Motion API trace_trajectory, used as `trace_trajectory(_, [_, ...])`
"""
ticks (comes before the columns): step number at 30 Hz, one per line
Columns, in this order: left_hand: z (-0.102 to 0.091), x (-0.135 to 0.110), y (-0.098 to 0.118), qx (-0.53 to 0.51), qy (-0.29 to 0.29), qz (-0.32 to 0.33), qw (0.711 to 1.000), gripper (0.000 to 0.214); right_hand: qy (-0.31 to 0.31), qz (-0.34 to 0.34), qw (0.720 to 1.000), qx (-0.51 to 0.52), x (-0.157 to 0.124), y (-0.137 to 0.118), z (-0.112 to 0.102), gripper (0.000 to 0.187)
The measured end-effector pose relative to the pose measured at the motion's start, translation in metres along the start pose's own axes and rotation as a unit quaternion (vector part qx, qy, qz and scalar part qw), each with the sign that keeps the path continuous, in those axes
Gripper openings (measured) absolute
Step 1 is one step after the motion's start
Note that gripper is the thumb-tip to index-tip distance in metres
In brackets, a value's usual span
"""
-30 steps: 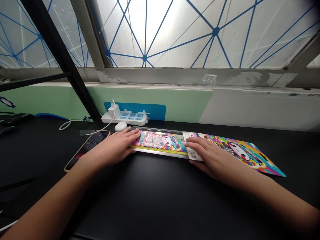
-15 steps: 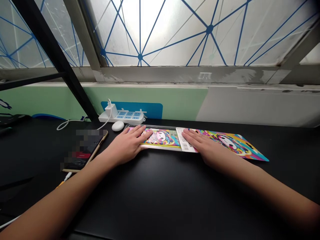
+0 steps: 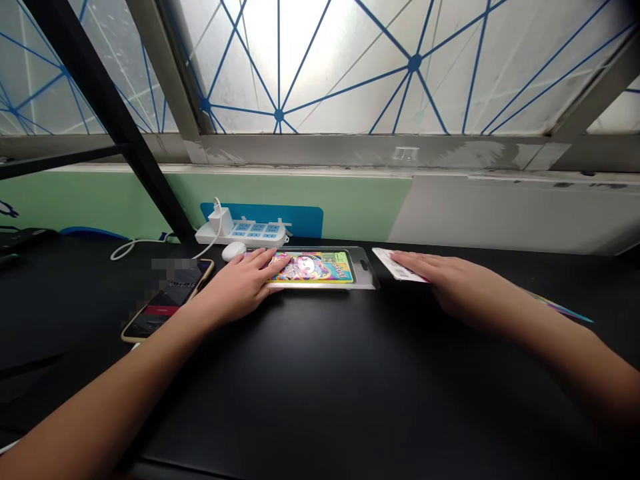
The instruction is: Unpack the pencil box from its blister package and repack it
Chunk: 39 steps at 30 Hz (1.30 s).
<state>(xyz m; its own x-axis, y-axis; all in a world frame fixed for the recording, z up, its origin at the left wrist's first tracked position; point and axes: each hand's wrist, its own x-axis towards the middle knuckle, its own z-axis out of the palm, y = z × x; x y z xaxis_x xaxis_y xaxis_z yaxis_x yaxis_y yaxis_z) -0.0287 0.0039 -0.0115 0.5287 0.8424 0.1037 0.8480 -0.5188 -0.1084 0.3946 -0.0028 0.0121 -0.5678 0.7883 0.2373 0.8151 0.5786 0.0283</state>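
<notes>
A flat clear plastic package (image 3: 367, 268) with a colourful cartoon-printed front lies near the back of the black desk. My left hand (image 3: 245, 277) covers its left end, fingers across the top and the thumb along the near edge, holding it. To the right, apart from the package, is a colourful printed card (image 3: 400, 267) with a white end. My right hand (image 3: 440, 277) holds this card, fingers close together over it. The card is tilted, its white end turned to the left. My hand and forearm hide most of it, and a coloured corner shows beyond the forearm. My right thumb is hidden.
A phone (image 3: 170, 303) in a tan-edged case lies by my left forearm. A white rounded object (image 3: 234, 251) sits behind my left hand, near a white power strip (image 3: 257, 233) with a plugged-in charger and cable. A black metal post (image 3: 107, 113) rises at the left.
My right hand has moved right with the printed card, which has come away from the package and tilted. The package's clear right end now shows. My left hand and the package have shifted slightly left.
</notes>
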Motion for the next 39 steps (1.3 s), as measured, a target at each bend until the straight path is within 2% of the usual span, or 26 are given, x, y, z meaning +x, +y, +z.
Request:
trace_trajectory(3, [0.001, 0.002, 0.008, 0.01, 0.021, -0.002, 1.0, 0.056, 0.071, -0.029, 0.997, -0.022, -0.001, -0.04, -0.016, 0.073])
trace_trajectory(6, [0.003, 0.005, 0.019, 0.005, 0.06, 0.0, 0.998, 0.053, 0.116, -0.086, 0.989, -0.009, -0.011, -0.109, -0.016, 0.065])
trace_trajectory(7, [0.004, 0.006, 0.022, 0.001, 0.071, 0.006, 0.997, 0.052, 0.124, -0.119, 0.985, -0.006, -0.016, -0.132, -0.012, 0.06])
trace_trajectory(9, [0.004, 0.007, 0.028, -0.005, 0.084, 0.021, 0.996, 0.049, 0.094, -0.178, 0.979, -0.014, -0.025, -0.174, 0.003, 0.049])
trace_trajectory(11, [0.004, 0.007, 0.034, -0.008, 0.087, 0.032, 0.996, 0.048, 0.087, -0.182, 0.979, -0.028, -0.029, -0.203, 0.02, 0.041])
trace_trajectory(13, [0.003, 0.006, 0.04, -0.007, 0.087, 0.031, 0.996, 0.048, 0.069, -0.178, 0.981, -0.03, -0.022, -0.219, 0.034, 0.044])
trace_trajectory(17, [-0.001, 0.005, 0.049, 0.006, 0.083, 0.015, 0.996, 0.047, 0.016, -0.155, 0.988, 0.001, 0.016, -0.229, 0.044, 0.051])
trace_trajectory(21, [-0.004, 0.005, 0.049, 0.012, 0.072, 0.016, 0.997, 0.045, -0.017, -0.137, 0.988, 0.068, 0.047, -0.228, 0.04, 0.042])
trace_trajectory(23, [-0.005, 0.004, 0.047, 0.001, 0.071, 0.013, 0.997, 0.044, -0.018, -0.135, 0.985, 0.106, 0.051, -0.225, 0.039, 0.037])
trace_trajectory(29, [-0.004, 0.002, 0.046, -0.043, 0.081, 0.001, 0.996, 0.044, -0.034, -0.107, 0.974, 0.199, 0.047, -0.216, 0.043, 0.055])
trace_trajectory(39, [-0.003, -0.001, 0.042, -0.085, 0.1, 0.006, 0.991, 0.044, -0.074, -0.129, 0.96, 0.236, 0.051, -0.211, 0.04, 0.048])
